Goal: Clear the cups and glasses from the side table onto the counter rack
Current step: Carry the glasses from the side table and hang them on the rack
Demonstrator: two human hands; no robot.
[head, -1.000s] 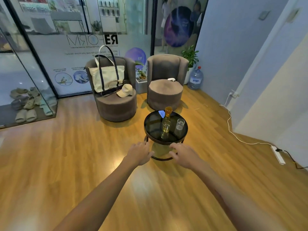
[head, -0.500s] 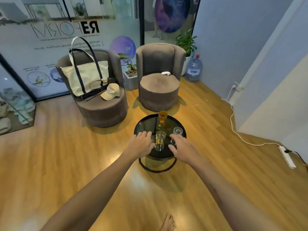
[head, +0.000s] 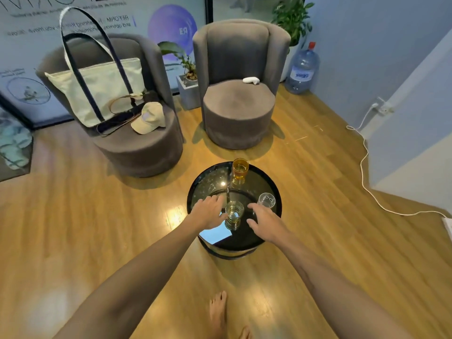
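A round black side table [head: 266,238] stands on the wood floor just ahead of me. Three glasses are on it: an amber glass [head: 240,168] at the far edge, a clear glass [head: 266,200] at the right, and a clear glass with a yellowish bottom [head: 234,214] near the middle. My left hand [head: 208,212] hovers just left of the middle glass, fingers spread and relaxed. My right hand [head: 265,221] hovers just right of it, below the clear glass, also relaxed. Neither hand holds anything. No counter rack is in view.
Two grey round armchairs stand behind the table: the left armchair [head: 137,148] carries a cream tote bag [head: 97,86] and a cap [head: 149,118], the right armchair [head: 238,94] a small white object. A white cable [head: 364,167] runs along the right wall. My bare feet [head: 217,311] show below.
I have stepped closer, so the table and chairs look larger. Both hands have moved forward from the table's near edge to either side of the middle glass.
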